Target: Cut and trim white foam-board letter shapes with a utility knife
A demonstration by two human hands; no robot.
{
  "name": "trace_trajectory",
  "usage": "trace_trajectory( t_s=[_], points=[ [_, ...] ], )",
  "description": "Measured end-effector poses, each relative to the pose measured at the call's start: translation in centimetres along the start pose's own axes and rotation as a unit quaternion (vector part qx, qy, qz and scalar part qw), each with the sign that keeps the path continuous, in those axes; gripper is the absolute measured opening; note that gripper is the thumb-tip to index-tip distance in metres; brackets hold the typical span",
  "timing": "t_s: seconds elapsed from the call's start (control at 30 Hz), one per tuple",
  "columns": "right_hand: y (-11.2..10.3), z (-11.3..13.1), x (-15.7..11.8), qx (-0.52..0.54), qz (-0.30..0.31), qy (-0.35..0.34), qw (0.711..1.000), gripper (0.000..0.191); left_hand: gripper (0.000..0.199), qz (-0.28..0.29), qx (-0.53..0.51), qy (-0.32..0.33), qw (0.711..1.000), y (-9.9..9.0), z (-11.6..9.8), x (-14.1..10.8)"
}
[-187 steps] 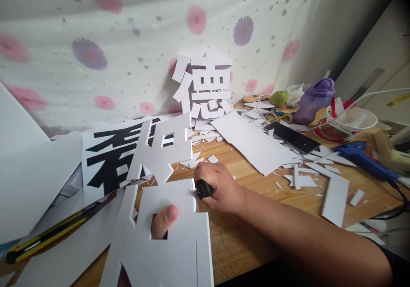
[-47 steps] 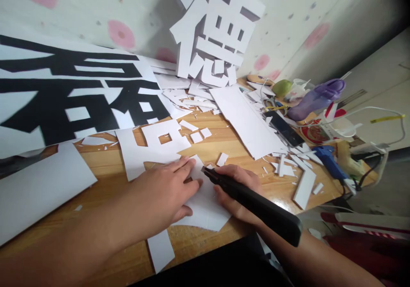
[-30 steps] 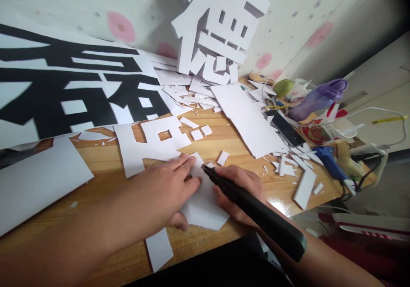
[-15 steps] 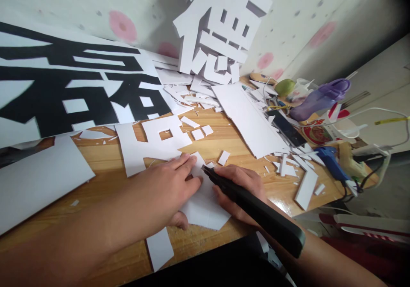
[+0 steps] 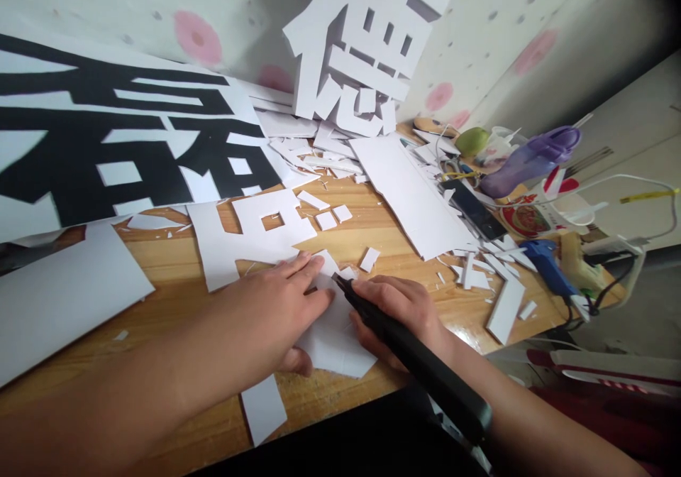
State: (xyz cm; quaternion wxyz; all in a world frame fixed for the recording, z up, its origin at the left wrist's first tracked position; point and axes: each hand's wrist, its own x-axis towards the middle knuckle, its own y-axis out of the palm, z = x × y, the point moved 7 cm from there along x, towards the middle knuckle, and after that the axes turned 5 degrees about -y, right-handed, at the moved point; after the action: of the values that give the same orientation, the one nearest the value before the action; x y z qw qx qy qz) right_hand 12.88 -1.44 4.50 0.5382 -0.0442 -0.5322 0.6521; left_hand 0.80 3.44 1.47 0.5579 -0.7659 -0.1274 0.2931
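My left hand [image 5: 271,306] lies flat with its fingers stretched out, pressing on a white foam board piece [image 5: 340,338] on the table. My right hand [image 5: 401,306] is wrapped round a black utility knife [image 5: 420,363]. The knife's tip meets the board just right of my left fingertips; the blade itself is too small to make out. Beyond my left hand lies a cut-out white board shape [image 5: 220,250] with a square hole. Small white offcuts [image 5: 369,259] lie around it. A white strip [image 5: 264,409] sticks out below my left hand.
A large white character [image 5: 367,44] leans on the wall, scraps at its foot. At left are a black-printed sheet [image 5: 69,136] and a white panel [image 5: 69,299]. A long white board [image 5: 412,200], a phone [image 5: 472,209] and a blue glue gun [image 5: 550,267] lie to the right.
The knife's handle end has dropped slightly and swung left, while its tip stays near the same spot on the board. My left hand keeps pressing there. The whole view shifts slightly.
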Motion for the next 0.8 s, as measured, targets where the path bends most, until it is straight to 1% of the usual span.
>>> trace_trajectory(
  t_s=[0.17,0.27,0.37,0.57,0.7,0.8],
  points=[
    [-0.04,0.50,-0.16,-0.036,0.005,-0.023,0.999,0.030,0.074,-0.013,-0.003,-0.003,1.000,0.21,0.14,-0.03],
    [0.12,0.55,-0.35,-0.045,0.017,-0.021,0.999,0.031,0.073,-0.030,-0.014,0.002,0.999,0.39,0.31,-0.02],
    [0.08,0.62,-0.47,-0.044,0.015,-0.021,0.999,0.031,0.073,-0.049,-0.026,0.009,0.998,0.49,0.50,-0.01],
    [-0.11,0.84,-0.32,-0.052,0.027,-0.024,0.998,0.029,0.074,-0.042,-0.017,0.009,0.999,0.65,0.56,-0.02],
    [0.01,0.87,-0.45,-0.048,0.039,-0.035,0.997,0.030,0.070,-0.058,-0.025,0.001,0.998,0.23,0.49,-0.10],
    [-0.02,0.75,-0.76,-0.052,0.032,-0.038,0.997,0.031,0.071,-0.053,-0.034,0.004,0.998,0.28,0.52,-0.15]
  ],
)
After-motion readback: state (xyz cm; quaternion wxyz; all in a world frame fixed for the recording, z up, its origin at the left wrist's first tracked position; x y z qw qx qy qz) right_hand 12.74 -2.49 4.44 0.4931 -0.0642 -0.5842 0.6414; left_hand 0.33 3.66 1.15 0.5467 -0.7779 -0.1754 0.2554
